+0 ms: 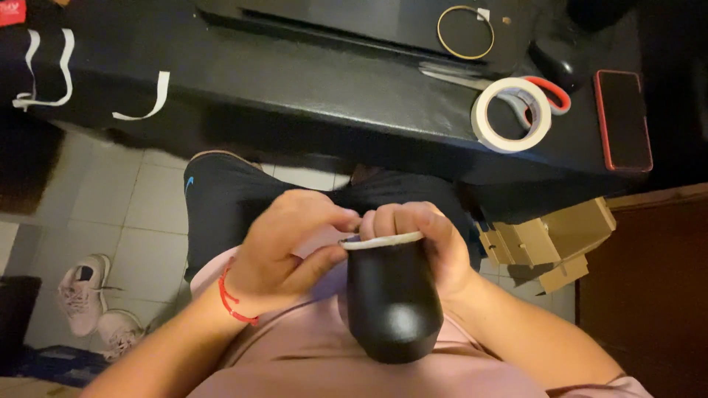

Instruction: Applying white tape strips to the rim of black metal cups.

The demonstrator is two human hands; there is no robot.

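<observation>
Desk [310, 81] black across upper frame, black cup [391, 302] at lower centre, left hand [284, 250] and right hand [424, 239] both pinching white tape strip [380, 241] along its rim, tape roll [510, 114] upper right, pink shoes [92, 298] lower left.

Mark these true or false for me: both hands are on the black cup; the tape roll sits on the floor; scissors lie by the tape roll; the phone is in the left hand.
1. Both hands are on the black cup: true. The left hand and right hand pinch a white strip at its rim.
2. The tape roll sits on the floor: false. It lies on the black desk.
3. Scissors lie by the tape roll: true.
4. The phone is in the left hand: false. It lies on the desk.
</observation>
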